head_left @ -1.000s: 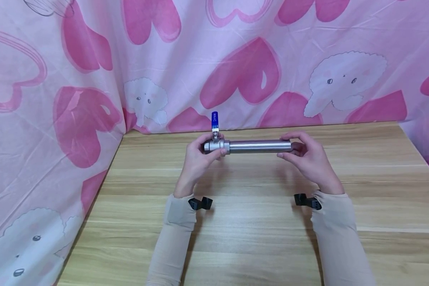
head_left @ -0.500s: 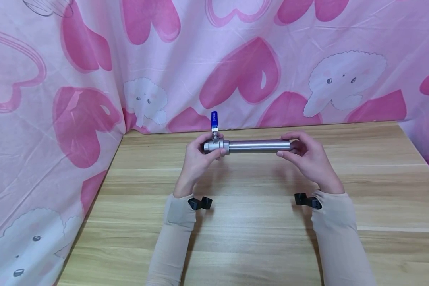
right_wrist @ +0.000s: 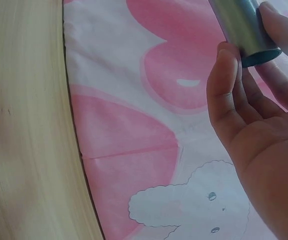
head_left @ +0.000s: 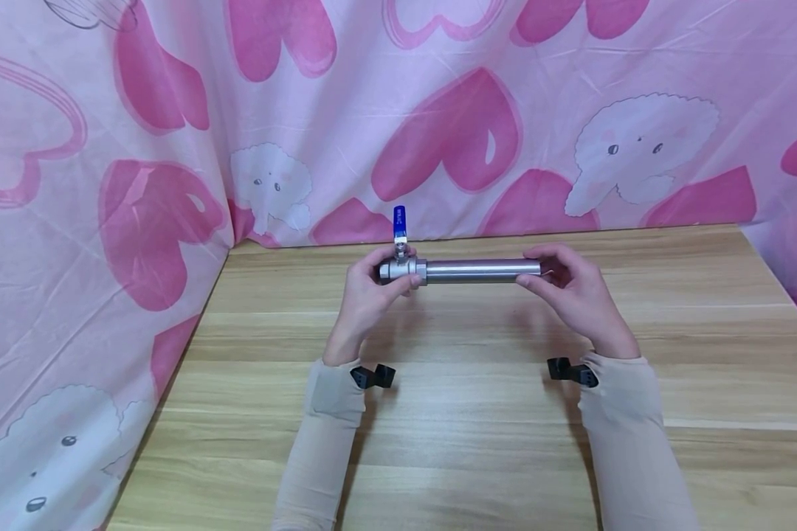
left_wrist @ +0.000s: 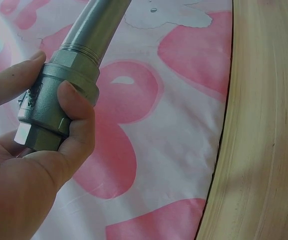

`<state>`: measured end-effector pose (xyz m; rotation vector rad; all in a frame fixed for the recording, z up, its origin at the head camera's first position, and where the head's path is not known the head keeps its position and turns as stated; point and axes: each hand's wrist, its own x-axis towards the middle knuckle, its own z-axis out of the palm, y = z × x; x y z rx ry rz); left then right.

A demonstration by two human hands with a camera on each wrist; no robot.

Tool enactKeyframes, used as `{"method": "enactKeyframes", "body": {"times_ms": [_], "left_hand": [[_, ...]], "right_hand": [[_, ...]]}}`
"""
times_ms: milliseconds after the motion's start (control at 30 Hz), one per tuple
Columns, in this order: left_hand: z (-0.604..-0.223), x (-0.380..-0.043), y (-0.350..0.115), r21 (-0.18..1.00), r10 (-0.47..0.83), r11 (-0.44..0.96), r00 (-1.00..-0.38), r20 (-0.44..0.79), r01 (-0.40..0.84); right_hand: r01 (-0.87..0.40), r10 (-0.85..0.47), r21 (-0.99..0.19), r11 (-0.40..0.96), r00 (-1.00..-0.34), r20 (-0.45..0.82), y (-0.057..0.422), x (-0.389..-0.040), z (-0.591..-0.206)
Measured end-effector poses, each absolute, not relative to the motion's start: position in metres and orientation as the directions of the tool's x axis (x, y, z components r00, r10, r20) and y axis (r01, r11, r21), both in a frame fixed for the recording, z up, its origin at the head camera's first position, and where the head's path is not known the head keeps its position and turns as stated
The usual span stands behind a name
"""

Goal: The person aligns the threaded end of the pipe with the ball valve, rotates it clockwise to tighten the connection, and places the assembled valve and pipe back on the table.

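A silver ball valve [head_left: 402,271] with a blue lever handle [head_left: 400,222] is joined to a smooth metal pipe [head_left: 481,271]. The handle points up and away from the body. My left hand [head_left: 367,296] grips the valve body between thumb and fingers; the left wrist view shows the hex end [left_wrist: 36,137] beside the palm and threads where the pipe enters. The pipe's free right end is pinched by my right hand [head_left: 581,299], and its open rim [right_wrist: 262,57] shows between the fingers in the right wrist view. Valve and pipe are held level, above the table.
The wooden table [head_left: 465,442] spreads beneath both arms. A pink cloth [head_left: 345,110] printed with hearts and white animals hangs along the back and sides. A black camera mount is strapped at the left wrist [head_left: 373,377] and another at the right wrist [head_left: 573,372].
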<state>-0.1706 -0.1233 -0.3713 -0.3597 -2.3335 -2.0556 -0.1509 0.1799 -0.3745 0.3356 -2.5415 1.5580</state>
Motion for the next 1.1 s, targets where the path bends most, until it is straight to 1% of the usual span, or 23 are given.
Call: {"method": "enactKeyframes", "body": {"times_ms": [233, 500, 700, 967, 1100], "left_hand": [[-0.3713, -0.1711, -0.1219, 0.981, 0.161, 0.102, -0.976, 0.147, 0.164], [-0.3709, -0.1715, -0.1206, 0.979, 0.161, 0.089, -0.972, 0.169, 0.185], [-0.3717, -0.1707, -0.1205, 0.979, 0.161, 0.101, -0.974, 0.161, 0.179], [-0.3717, -0.1704, -0.1199, 0.977, 0.161, 0.095, -0.972, 0.173, 0.190], [-0.3713, -0.1701, -0.1201, 0.978, 0.153, 0.097, -0.973, 0.171, 0.187]], "right_hand": [[-0.233, -0.107, -0.864, 0.447, -0.972, 0.207, 0.1805, -0.1521, -0.3751], [-0.176, -0.077, -0.864, 0.471, -0.984, 0.159, 0.1799, -0.1527, -0.3755], [-0.152, -0.071, -0.865, 0.478, -0.988, 0.135, 0.1792, -0.1516, -0.3739], [-0.133, -0.070, -0.867, 0.480, -0.991, 0.113, 0.1770, -0.1517, -0.3713], [-0.151, -0.075, -0.875, 0.460, -0.989, 0.131, 0.1776, -0.1514, -0.3713]]}}
